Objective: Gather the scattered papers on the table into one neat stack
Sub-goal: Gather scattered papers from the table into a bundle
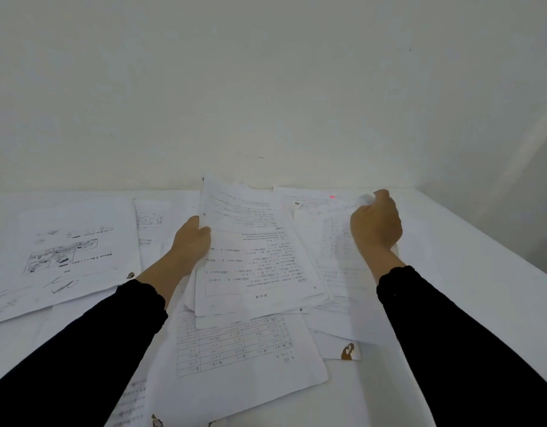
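White printed sheets lie scattered over a white table (469, 257). My left hand (190, 241) grips the left edge of a bundle of papers (256, 251) in the middle, lifted and tilted above the table. My right hand (375, 221) is closed on the far corner of a sheet with fine print (333, 254) to the right of the bundle. A sheet with a table grid (241, 346) lies flat under the bundle, nearer to me. A large sheet with a drawing and scribbles (68, 254) rests at the left, apart from both hands.
A plain white wall (266, 87) rises straight behind the table's far edge. The table's right edge (512, 251) runs diagonally toward me. More sheets lie at the back left (152, 223) and at the bottom (133, 405). Small brown printed figures (347, 351) show on some sheets.
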Demonstrator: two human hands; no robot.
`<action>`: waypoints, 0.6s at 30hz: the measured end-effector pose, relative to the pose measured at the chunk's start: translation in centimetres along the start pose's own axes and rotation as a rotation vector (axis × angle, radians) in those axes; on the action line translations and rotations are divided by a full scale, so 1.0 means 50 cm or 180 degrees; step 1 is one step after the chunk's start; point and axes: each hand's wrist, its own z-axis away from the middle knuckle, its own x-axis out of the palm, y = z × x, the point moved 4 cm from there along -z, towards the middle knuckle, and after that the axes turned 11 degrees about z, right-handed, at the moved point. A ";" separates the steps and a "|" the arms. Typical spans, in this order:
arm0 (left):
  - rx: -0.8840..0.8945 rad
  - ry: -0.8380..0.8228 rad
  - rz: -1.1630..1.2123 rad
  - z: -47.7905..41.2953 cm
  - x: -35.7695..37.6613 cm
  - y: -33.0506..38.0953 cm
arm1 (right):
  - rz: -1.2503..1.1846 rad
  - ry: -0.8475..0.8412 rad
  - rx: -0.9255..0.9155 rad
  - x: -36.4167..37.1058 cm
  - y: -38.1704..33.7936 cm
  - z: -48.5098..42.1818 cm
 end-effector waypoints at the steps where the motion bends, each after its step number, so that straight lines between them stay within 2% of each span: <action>1: 0.0026 0.0019 -0.0021 -0.003 -0.003 0.000 | -0.0102 0.0125 -0.0047 -0.005 -0.005 -0.005; 4: 0.0140 0.0092 -0.0160 -0.011 -0.013 0.001 | -0.0500 0.0262 -0.0015 -0.017 -0.015 -0.027; 9: 0.0224 0.0226 -0.0324 -0.029 -0.037 -0.002 | -0.1422 -0.0182 0.0323 -0.012 -0.020 -0.067; 18: 0.0034 0.0461 -0.0145 -0.051 -0.082 -0.011 | -0.2170 -0.0093 0.1249 -0.024 -0.006 -0.131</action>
